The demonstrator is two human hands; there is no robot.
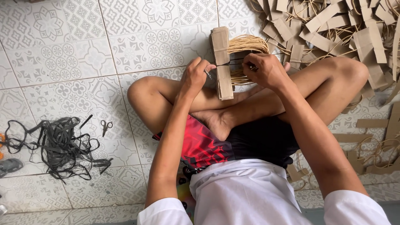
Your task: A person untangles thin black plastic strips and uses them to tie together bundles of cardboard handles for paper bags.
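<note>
While each hand grips a strap end, the cardboard bundle (221,62) (stacked strips) sits between them.

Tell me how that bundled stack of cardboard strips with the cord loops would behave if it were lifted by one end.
The bundle of cardboard strips would probably hold together, since a dark band crosses its middle between the left hand and right hand. It likely feels light, being thin card. The cord loops look floppy and would likely dangle.
</note>
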